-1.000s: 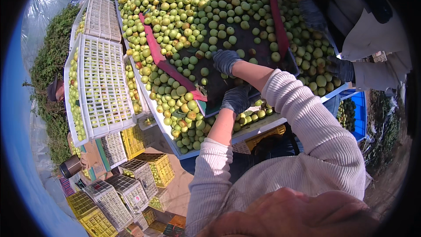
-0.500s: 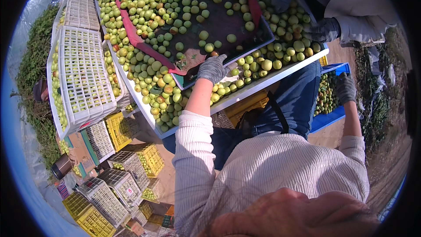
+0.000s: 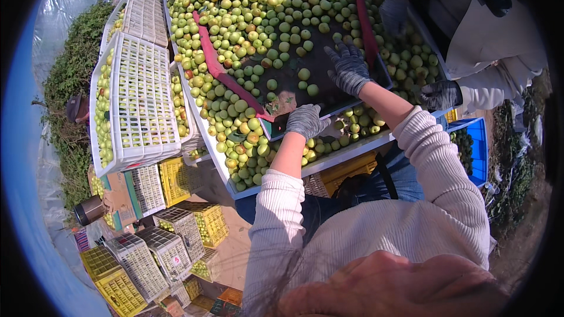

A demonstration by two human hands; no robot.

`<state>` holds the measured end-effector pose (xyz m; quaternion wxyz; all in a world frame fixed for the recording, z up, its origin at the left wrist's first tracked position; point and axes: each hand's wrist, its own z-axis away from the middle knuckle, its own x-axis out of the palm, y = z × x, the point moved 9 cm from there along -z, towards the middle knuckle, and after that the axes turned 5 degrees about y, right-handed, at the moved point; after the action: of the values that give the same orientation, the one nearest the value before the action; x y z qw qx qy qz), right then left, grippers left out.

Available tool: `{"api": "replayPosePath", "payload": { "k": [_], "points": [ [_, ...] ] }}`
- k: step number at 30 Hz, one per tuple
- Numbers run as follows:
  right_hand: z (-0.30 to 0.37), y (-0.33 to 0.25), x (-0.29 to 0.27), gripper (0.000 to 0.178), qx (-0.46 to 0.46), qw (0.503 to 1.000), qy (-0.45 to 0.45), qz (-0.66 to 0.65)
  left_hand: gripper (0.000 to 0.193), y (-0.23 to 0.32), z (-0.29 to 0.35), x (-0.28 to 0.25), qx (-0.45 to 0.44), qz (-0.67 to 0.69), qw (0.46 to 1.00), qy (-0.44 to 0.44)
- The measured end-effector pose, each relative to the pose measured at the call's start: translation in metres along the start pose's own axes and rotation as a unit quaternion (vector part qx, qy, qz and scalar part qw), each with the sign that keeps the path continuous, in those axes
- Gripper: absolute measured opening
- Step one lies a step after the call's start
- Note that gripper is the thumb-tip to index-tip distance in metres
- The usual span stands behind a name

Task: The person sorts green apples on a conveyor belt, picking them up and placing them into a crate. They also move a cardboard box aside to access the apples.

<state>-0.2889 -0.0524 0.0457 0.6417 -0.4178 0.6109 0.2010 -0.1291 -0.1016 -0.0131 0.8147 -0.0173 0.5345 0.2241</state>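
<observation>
A big white-rimmed table (image 3: 346,154) is heaped with round green fruit (image 3: 252,0), some blushed brown, like jujubes. On it lies a dark sorting tray (image 3: 326,95) with a red strip along each side and a few loose fruits on its near part. My left hand (image 3: 306,121), in a grey striped glove, is closed around the tray's near rim. My right hand (image 3: 349,71), gloved alike, hovers over or rests on the tray's right part, fingers spread and holding nothing.
A co-worker's gloved hands (image 3: 440,95) are at the table's right side. A blue crate (image 3: 479,149) of darker fruit stands at right. White crates (image 3: 144,97) of fruit are stacked at left; yellow crates (image 3: 211,223) and grey ones stand on the ground below.
My right hand has come up from the blue crate to the tray, opening out over it. My left hand stays at the near rim. The view has shifted slightly.
</observation>
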Motion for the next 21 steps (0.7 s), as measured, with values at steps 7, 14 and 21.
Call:
{"api": "replayPosePath", "payload": {
  "k": [7,14,21],
  "points": [
    [-0.065,-0.003,0.057,0.065,-0.106,0.988,-0.111,0.025,0.055,0.001,-0.003,0.001,0.017,0.038,0.999,-0.030],
    [-0.178,0.058,0.000,0.066,0.101,0.980,0.124,0.122,0.067,0.003,-0.004,-0.005,0.013,0.119,0.992,-0.028],
    [-0.156,-0.048,0.043,0.044,-0.150,0.988,-0.028,0.008,0.066,0.004,-0.004,-0.005,0.015,0.138,0.989,-0.047]
  ]
}}
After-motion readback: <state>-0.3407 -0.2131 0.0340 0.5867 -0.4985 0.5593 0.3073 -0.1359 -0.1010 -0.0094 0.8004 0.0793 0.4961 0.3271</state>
